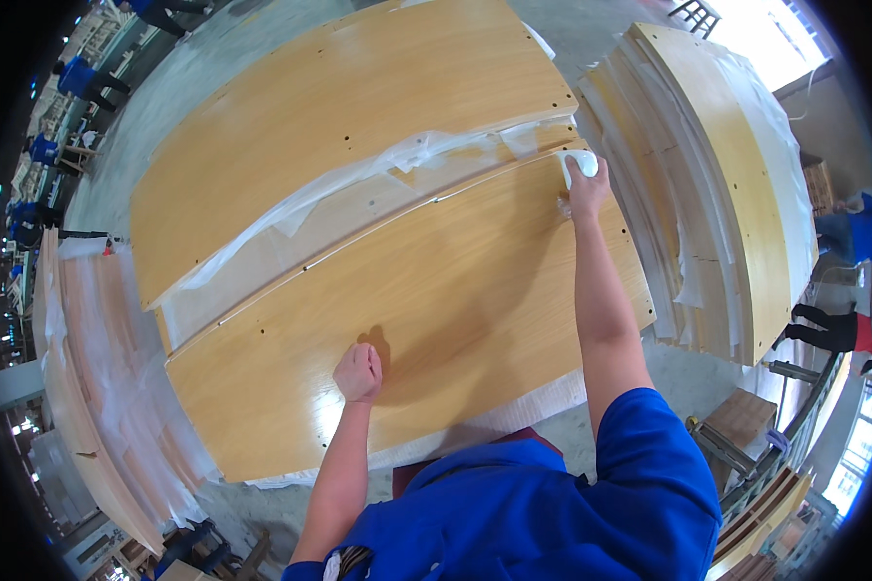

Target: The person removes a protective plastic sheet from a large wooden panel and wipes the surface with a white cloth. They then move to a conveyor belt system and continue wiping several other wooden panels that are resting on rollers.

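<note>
A wide, glossy wood-coloured panel (455, 281) with small dark holes along its edges lies flat in front of me. At its far right corner my right hand (588, 194) is closed on a smooth, rounded white object (582, 160), whose kind I cannot make out. A small crumpled clear scrap (564, 206) shows beside that wrist. My left hand (359, 375) makes a fist over the near left part of the panel, casting a shadow close by. Whatever that fist may hold is hidden.
Beyond lies another wood-coloured panel (349, 126), with white foam sheet (397, 160) along its near edge. Stacked panels stand right (746, 194) and left (97, 387). A metal-framed rack (794, 426) is at the lower right. Several people work farther off on both sides.
</note>
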`<state>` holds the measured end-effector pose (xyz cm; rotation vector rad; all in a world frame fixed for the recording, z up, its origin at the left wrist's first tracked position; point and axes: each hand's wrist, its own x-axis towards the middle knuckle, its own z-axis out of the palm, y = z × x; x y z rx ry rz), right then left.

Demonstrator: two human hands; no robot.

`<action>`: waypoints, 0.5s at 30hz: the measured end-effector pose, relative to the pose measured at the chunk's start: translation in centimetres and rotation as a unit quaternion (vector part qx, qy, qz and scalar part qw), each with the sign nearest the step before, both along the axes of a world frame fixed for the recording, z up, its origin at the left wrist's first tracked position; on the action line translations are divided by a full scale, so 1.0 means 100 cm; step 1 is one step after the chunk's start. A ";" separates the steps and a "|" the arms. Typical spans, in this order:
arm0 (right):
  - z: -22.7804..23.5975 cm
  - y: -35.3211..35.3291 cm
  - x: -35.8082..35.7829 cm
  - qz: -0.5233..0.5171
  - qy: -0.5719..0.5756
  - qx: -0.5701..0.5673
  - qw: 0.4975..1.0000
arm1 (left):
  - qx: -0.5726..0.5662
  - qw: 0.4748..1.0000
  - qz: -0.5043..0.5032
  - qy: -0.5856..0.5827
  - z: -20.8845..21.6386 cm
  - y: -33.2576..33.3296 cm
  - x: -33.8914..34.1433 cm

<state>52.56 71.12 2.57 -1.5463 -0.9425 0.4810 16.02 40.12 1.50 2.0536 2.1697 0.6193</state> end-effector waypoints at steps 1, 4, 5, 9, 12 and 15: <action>0.002 0.002 0.002 -0.007 -0.009 -0.019 1.000 | -0.002 1.000 0.004 0.000 0.001 -0.001 0.001; 0.006 0.006 0.012 -0.020 -0.031 -0.065 0.997 | 0.006 1.000 0.004 -0.001 0.002 0.000 0.001; 0.007 0.006 0.015 -0.020 -0.034 -0.072 0.997 | 0.011 1.000 0.001 0.001 0.002 0.001 0.002; 0.010 0.005 0.012 -0.028 -0.037 -0.101 0.994 | 0.012 1.000 -0.001 0.015 0.001 0.001 0.001; 0.009 0.006 0.012 -0.015 -0.031 -0.091 0.995 | 0.009 1.000 -0.001 0.019 0.001 0.000 0.000; 0.004 0.008 0.019 -0.017 -0.041 -0.083 0.996 | 0.010 1.000 -0.002 0.017 0.000 0.002 0.001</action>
